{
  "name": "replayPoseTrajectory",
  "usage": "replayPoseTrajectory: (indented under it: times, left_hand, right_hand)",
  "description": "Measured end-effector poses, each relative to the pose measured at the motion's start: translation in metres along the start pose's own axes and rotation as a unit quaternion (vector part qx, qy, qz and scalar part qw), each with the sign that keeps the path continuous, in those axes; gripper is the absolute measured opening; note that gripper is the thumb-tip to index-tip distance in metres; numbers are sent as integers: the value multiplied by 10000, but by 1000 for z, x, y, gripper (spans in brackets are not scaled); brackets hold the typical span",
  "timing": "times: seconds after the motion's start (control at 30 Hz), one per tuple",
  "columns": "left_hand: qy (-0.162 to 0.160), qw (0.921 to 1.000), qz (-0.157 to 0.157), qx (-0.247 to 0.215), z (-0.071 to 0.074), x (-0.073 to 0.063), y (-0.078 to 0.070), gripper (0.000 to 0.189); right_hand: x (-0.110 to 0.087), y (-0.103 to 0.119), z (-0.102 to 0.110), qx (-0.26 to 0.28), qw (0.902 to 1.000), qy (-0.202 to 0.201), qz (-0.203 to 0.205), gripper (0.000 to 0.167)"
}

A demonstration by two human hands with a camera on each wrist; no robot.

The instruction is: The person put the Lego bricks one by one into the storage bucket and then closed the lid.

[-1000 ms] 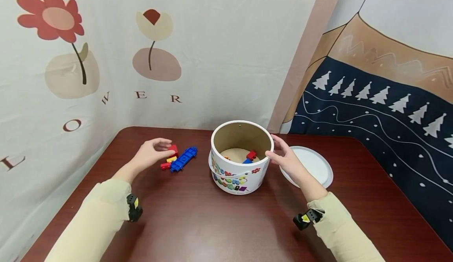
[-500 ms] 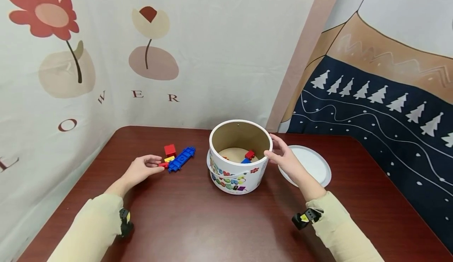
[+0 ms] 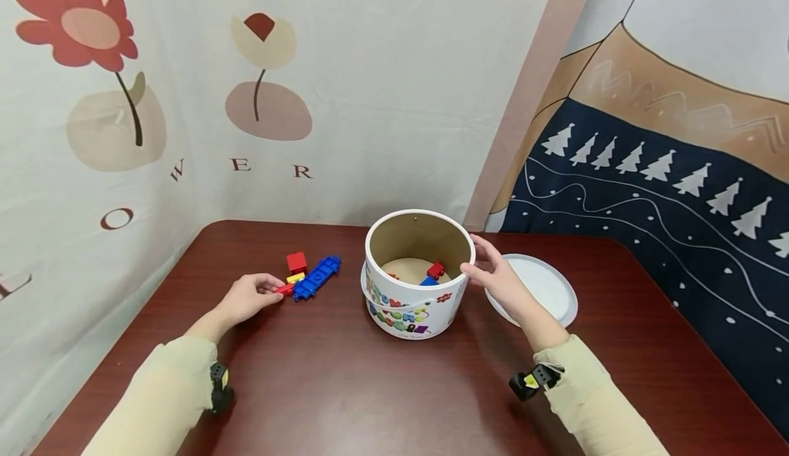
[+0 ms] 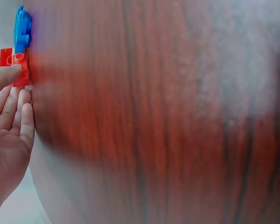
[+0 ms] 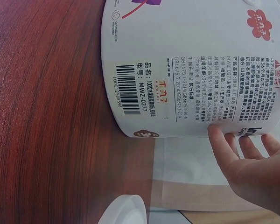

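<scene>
Left hand (image 3: 249, 298) and right hand (image 3: 498, 279) of a seated-height view over a brown table (image 3: 370, 401). The left hand, its grasp narrow, pinches a small red block (image 3: 285, 289) between thumb and fingertips in the far-left part of the table, inward from the far left corner. Just beside it lie a yellow block (image 3: 296, 279) and a long blue piece (image 3: 317, 278) set obliquely, with a larger red block (image 3: 297, 262) behind, toward the far edge. A white bucket (image 3: 382, 319) stands upright near the middle of the far edge, its top uncovered; a red piece (image 3: 436, 270) and a blue piece (image 3: 429, 281) lie together on its floor. The right hand, thumb and fingers spread wide, rests against the bucket's outer wall below the rim. A round white lid (image 3: 542, 288) lies flat just beside the bucket, toward the right edge.
</scene>
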State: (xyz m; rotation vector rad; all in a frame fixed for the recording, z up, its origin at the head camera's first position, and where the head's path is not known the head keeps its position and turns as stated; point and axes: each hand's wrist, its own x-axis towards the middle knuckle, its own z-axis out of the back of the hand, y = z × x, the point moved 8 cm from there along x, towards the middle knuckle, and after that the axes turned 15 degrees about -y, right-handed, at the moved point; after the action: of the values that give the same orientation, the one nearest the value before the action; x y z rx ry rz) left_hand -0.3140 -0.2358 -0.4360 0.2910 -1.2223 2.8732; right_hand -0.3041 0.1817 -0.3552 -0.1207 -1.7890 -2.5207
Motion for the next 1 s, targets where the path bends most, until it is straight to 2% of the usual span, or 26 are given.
replayPoseTrajectory:
  times: [0.2, 0.5, 0.67, 1.0]
  left_hand:
    - [-43, 9999, -135, 31, 7, 1, -2, 27]
    - [-190, 9998, 19, -104, 27, 4, -10, 33]
    - [-238, 9994, 55, -248, 37, 8, -22, 36]
    - [-301, 9986, -187, -402, 51, 20, -54, 37]
  right_hand:
    - [0, -1, 1, -9, 10000, -14, 27, 63]
    - [0, 0, 1, 7, 10000, -12, 50, 64]
    - [-1, 0, 2, 13, 10000, 3, 48, 65]
    - [0, 0, 0, 71, 10000, 23, -1, 65]
